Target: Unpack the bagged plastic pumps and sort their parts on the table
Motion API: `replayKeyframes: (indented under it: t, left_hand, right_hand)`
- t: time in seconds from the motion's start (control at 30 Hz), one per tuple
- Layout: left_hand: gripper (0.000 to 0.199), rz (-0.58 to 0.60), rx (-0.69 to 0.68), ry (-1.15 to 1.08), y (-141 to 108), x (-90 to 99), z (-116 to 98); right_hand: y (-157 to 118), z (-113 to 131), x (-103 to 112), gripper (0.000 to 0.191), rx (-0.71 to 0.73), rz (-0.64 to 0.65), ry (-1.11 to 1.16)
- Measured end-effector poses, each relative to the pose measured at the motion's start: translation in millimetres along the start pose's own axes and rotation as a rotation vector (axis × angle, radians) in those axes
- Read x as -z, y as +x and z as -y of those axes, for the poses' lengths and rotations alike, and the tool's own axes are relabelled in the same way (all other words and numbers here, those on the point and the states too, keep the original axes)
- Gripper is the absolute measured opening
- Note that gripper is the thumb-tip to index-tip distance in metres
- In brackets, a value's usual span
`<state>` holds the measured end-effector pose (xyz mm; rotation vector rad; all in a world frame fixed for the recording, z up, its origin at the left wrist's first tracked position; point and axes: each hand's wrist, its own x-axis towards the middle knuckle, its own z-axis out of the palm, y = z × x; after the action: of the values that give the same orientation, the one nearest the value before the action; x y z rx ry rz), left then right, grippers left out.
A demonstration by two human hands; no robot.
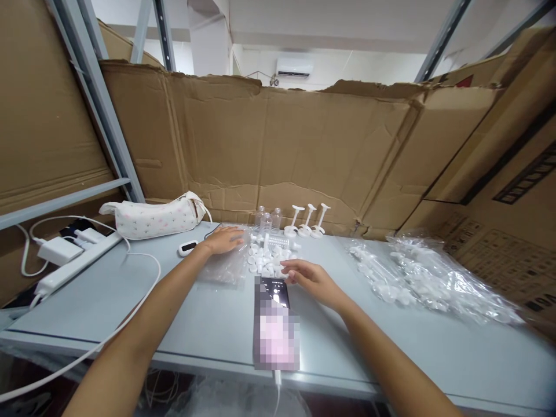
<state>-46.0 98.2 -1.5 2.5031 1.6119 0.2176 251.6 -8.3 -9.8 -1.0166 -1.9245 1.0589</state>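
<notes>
My left hand (226, 240) lies flat with fingers stretched out on a clear plastic bag (223, 267). My right hand (304, 277) is beside the top of a phone (275, 324), its fingers apart and slightly bent, close to a pile of small white parts (264, 255). Behind the pile stand clear bottles (266, 221), and a clear ribbed tube (278, 241) lies among the parts. Three white pump-like pieces (306, 221) stand upright to the right of the bottles.
Bagged clear and white parts (430, 278) lie on the right of the grey table (330, 347). At the left are a patterned pouch (158, 219), a small white device (188, 248) and a power strip (73, 266) with a white cable. Cardboard (295, 139) walls the back.
</notes>
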Motion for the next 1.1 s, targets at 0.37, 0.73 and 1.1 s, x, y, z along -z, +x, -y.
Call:
replayKeyframes:
  t: [0.37, 0.73, 1.1]
  left_hand:
    - [0.067, 0.032, -0.114, -0.092, -52, 31.1, -52]
    - [0.076, -0.151, -0.051, 0.076, -54, -34.3, -58]
    - [0.059, -0.24, -0.095, 0.063, -50, -45.1, -56]
  right_hand:
    - [-4, 9, -10, 0.029, 0.439, 0.115, -0.447]
    - [-10, 12, -19, 0.042, 0.552, 0.27, -0.645]
    - [0, 6, -8, 0.04, 0.537, 0.027, -0.683]
